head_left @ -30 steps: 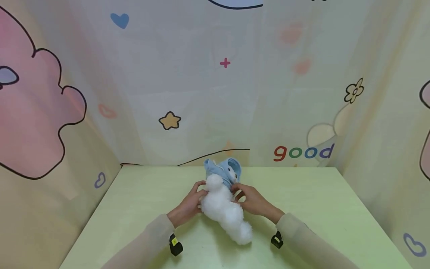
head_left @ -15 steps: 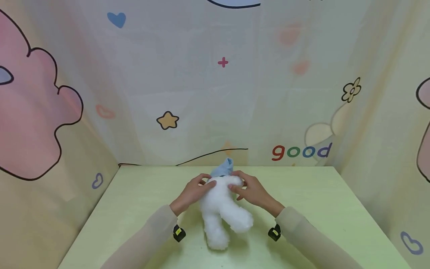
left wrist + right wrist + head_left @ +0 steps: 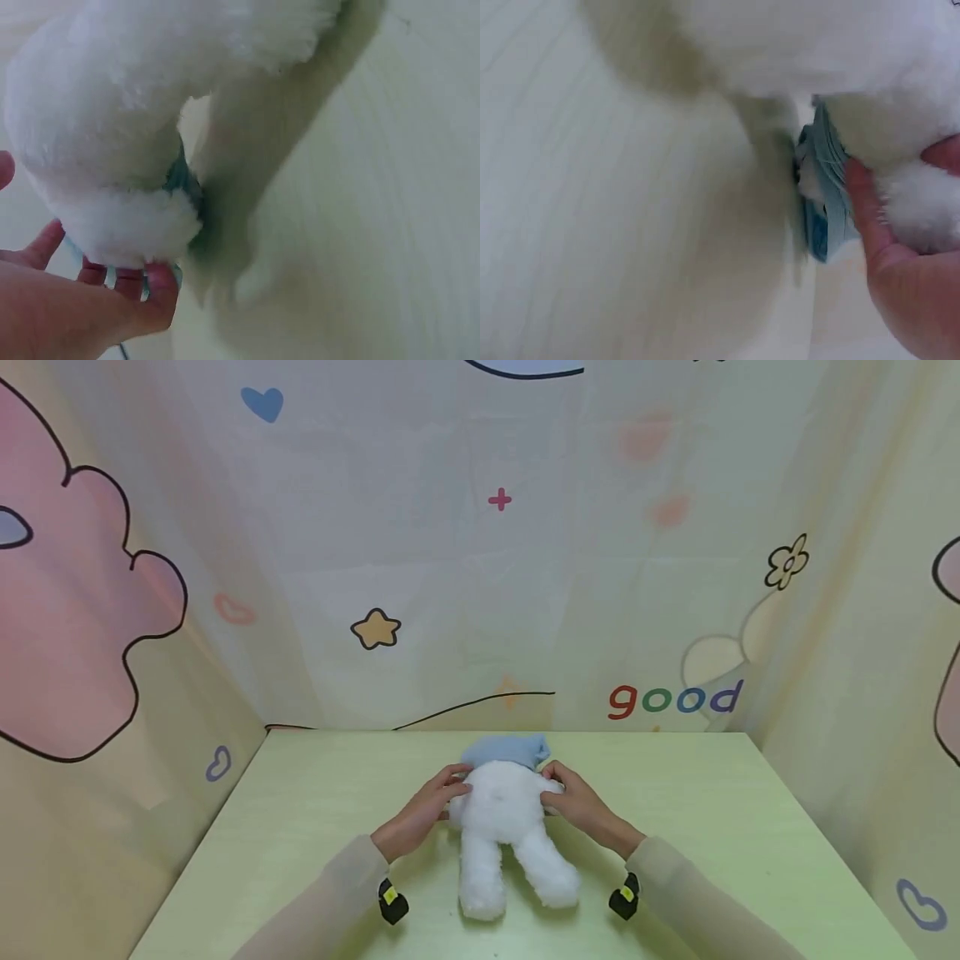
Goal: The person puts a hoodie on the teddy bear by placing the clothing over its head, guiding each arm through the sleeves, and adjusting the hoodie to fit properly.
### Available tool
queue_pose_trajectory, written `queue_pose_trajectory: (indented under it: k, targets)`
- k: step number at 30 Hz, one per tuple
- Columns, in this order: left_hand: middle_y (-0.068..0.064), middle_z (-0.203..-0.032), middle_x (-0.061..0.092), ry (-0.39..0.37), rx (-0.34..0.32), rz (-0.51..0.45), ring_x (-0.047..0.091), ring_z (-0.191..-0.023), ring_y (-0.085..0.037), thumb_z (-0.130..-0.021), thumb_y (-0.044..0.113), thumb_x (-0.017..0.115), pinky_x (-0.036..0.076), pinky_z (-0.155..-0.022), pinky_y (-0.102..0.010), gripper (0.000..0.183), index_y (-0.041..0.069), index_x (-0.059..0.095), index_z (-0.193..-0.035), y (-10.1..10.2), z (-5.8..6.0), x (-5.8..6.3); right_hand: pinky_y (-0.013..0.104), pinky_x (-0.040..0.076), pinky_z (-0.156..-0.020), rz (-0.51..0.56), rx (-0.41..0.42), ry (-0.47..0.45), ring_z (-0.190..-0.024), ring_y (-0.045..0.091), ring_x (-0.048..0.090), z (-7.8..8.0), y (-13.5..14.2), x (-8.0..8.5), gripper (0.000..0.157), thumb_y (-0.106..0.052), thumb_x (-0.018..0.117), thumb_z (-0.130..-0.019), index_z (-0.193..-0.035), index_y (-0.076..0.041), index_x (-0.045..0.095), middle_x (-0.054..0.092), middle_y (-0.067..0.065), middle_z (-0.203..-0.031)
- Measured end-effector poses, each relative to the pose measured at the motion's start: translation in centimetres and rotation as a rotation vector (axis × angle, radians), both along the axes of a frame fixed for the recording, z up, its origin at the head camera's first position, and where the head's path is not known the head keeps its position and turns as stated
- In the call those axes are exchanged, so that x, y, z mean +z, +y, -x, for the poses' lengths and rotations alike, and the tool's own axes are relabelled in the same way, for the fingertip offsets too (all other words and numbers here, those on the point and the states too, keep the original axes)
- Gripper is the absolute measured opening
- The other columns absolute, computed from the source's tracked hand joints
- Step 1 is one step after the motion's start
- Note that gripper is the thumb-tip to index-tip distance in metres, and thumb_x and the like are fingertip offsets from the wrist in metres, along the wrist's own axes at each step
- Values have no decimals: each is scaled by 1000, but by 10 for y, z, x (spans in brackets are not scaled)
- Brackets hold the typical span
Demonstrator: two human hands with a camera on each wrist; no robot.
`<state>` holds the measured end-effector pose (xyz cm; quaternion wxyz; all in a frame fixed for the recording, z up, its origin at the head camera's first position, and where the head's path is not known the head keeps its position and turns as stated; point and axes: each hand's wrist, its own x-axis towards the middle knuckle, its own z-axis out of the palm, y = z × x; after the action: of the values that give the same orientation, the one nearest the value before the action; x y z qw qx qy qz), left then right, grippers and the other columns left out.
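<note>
A white fluffy plush toy [image 3: 501,806] with a light blue hood [image 3: 504,750] is held over the table, its two legs [image 3: 482,877] pointing toward me. Its face is hidden in the head view; the hood covers the head. At the toy's left side, my left hand [image 3: 423,814] grips it by the arm, and the left wrist view shows the fingertips under the white arm [image 3: 127,225]. On the other side my right hand [image 3: 588,810] grips the other arm [image 3: 922,202]. Beneath, the right wrist view shows the blue hood's folded edge [image 3: 829,180].
The pale green tabletop [image 3: 337,777] spreads around the toy, with a printed cloth [image 3: 450,568] hanging behind and at both sides. A black wrist camera mount [image 3: 393,902] sits under the left sleeve, and another mount [image 3: 624,897] under the right.
The toy has turned from lying sideways, face partly showing, to having its face hidden, legs spread toward me. Both hands shifted their hold along its sides and arms.
</note>
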<state>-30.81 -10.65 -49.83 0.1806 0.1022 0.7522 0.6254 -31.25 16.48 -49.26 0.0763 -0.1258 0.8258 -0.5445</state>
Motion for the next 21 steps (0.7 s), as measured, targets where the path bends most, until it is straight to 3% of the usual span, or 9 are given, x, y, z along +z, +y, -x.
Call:
queue_pose_trajectory:
  k: [2, 6, 11, 15, 18, 21]
  targets:
    - [-5, -135, 43, 101, 29, 84, 44, -121, -23, -90, 45, 54, 38, -93, -42, 47, 31, 45, -134, 0, 0, 3, 27, 39, -67, -77, 0, 24, -83, 18, 45, 0, 1, -3, 10, -8, 54, -85, -92, -9, 47, 48, 4, -93]
    - [-2, -125, 48, 297, 64, 250, 48, -112, -22, -89, 43, 58, 41, -90, -40, 45, 28, 49, -130, -1, -1, 6, 28, 42, -70, -213, -4, 133, -90, 18, 54, 0, 5, 1, 10, -16, 58, -87, -96, -14, 54, 57, 2, -99]
    - [3, -126, 53, 489, 27, 351, 51, -114, -16, -89, 36, 60, 42, -91, -40, 46, 20, 49, -131, 2, 5, 13, 34, 51, -76, -231, 45, 358, -98, 24, 61, 5, 10, 22, 25, -20, 63, -88, -110, -9, 59, 63, 7, -108]
    - [1, -130, 53, 456, -91, 384, 50, -120, -17, -86, 41, 62, 43, -97, -41, 57, 18, 46, -135, 1, 13, 26, 41, 51, -85, -247, 198, 404, -105, 28, 61, 14, 3, 35, 32, -17, 62, -89, -120, -6, 57, 62, 10, -117]
    - [-2, -137, 47, 405, -183, 459, 45, -127, -19, -81, 51, 65, 37, -105, -43, 73, 18, 39, -141, 2, 17, 32, 38, 51, -90, -275, 280, 344, -113, 29, 58, 18, 0, 37, 35, -17, 59, -91, -124, -6, 54, 59, 11, -124]
    - [-3, -138, 42, 398, -252, 529, 42, -128, -19, -77, 53, 69, 35, -107, -40, 84, 18, 33, -145, 2, 22, 33, 35, 51, -89, -301, 300, 298, -112, 29, 58, 20, -4, 37, 34, -17, 61, -90, -122, -8, 55, 59, 11, -124]
